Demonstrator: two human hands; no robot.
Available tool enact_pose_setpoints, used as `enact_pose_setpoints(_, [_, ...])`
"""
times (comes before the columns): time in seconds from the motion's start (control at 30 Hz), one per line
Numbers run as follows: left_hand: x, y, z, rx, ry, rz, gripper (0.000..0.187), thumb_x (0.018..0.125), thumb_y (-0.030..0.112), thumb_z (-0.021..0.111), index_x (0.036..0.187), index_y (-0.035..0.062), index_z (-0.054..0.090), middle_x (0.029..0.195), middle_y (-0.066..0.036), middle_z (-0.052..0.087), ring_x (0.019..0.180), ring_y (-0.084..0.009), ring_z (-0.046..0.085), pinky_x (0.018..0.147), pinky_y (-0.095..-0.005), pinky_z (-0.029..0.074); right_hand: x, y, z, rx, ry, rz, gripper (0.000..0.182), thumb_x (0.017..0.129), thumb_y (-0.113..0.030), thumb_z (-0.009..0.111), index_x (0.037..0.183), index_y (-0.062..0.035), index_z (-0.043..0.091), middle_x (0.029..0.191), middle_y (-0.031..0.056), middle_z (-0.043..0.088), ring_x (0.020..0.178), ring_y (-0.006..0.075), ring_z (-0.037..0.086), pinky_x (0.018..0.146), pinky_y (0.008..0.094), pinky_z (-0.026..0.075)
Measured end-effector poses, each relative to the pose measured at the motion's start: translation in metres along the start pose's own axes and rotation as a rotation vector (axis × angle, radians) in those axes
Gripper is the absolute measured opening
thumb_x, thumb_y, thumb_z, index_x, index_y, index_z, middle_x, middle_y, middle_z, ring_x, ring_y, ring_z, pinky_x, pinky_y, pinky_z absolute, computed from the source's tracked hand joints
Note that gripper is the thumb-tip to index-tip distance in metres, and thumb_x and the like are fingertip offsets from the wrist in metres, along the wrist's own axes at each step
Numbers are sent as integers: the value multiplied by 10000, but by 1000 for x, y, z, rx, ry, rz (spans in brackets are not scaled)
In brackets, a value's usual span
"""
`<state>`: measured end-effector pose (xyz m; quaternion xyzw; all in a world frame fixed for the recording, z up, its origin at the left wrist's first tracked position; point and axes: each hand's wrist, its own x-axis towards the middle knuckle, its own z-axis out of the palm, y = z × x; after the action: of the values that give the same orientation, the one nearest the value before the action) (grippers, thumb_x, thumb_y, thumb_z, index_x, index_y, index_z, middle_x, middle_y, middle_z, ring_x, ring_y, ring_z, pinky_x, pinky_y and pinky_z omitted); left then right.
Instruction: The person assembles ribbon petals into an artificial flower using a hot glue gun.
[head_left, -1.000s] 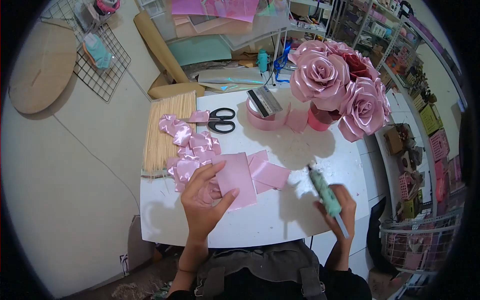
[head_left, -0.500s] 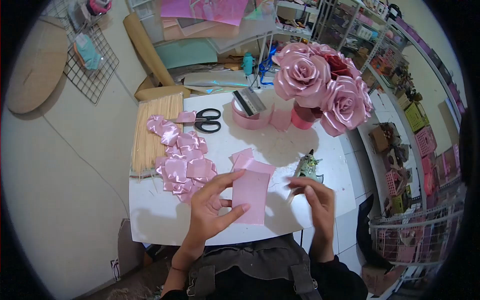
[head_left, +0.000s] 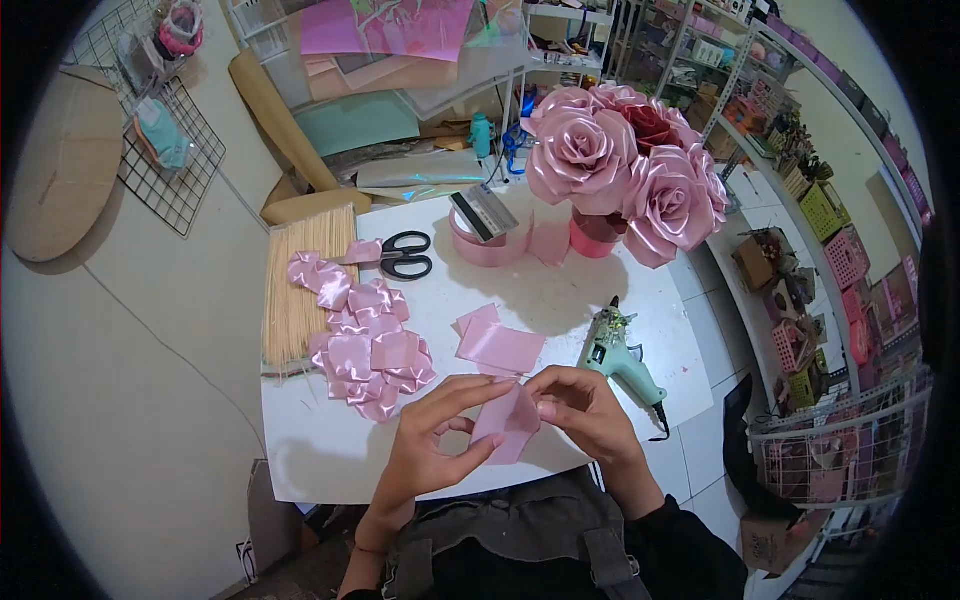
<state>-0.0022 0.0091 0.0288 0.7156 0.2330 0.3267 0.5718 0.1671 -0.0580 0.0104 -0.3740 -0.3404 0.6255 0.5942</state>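
Between my two hands, near the front edge of the table, is a pink satin ribbon piece [head_left: 508, 428]. My left hand [head_left: 437, 432] pinches its left side between thumb and fingers. With thumb and forefinger, my right hand [head_left: 586, 410] grips its upper right corner, which bends inward. Just beyond lie a few flat cut ribbon pieces [head_left: 500, 347]. To the right, a mint-green glue gun [head_left: 622, 362] rests on its side. A heap of folded pink satin petals [head_left: 368, 345] lies to the left of my hands.
Black-handled scissors [head_left: 406, 256] and a bundle of wooden sticks [head_left: 308, 290] lie at the back left. A ribbon roll [head_left: 484, 247] with a striped card [head_left: 485, 213] on it stands at the back. Large pink satin roses [head_left: 625, 170] rise from a pink pot [head_left: 594, 236].
My right hand has moved left from beside the glue gun and taken hold of the ribbon piece's corner. The piece, flat before, is now bent. The view has shifted slightly.
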Motion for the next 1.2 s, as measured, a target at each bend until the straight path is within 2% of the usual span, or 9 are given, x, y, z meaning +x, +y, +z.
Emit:
enact_pose_setpoints(0.13, [-1, 0, -1, 94, -6, 60, 422, 588, -83, 638, 991, 11, 554, 1006, -120, 525, 940, -162, 507, 648, -205, 486, 0, -6, 5, -95, 19, 4, 170, 739, -82, 608, 875, 11, 568, 824, 35, 564, 772, 76, 511, 708, 211, 403])
enact_pose_setpoints(0.53, [-2, 1, 0, 61, -23, 19, 458, 581, -89, 636, 1020, -6, 534, 1026, -135, 511, 920, -165, 518, 651, -201, 494, -2, -7, 11, -324, 93, -54, 146, 757, -81, 589, 858, 23, 594, 781, 34, 587, 732, 72, 522, 682, 217, 421])
enact_pose_setpoints(1.07, [-1, 4, 0, 8, -34, -23, 467, 567, -96, 629, 1018, -18, 534, 1019, -145, 514, 909, -173, 526, 641, -207, 499, -2, -6, 9, -432, 111, -53, 155, 748, -89, 597, 846, 32, 602, 763, 44, 597, 700, 72, 517, 665, 224, 428])
enact_pose_setpoints(1.2, [-1, 1, -2, -2, -42, -46, 474, 572, -102, 628, 1028, -26, 523, 1032, -148, 501, 923, -172, 515, 645, -211, 501, -4, -10, 9, -400, 86, -52, 209, 748, -82, 594, 924, 28, 578, 791, 56, 600, 732, 80, 533, 698, 224, 431])
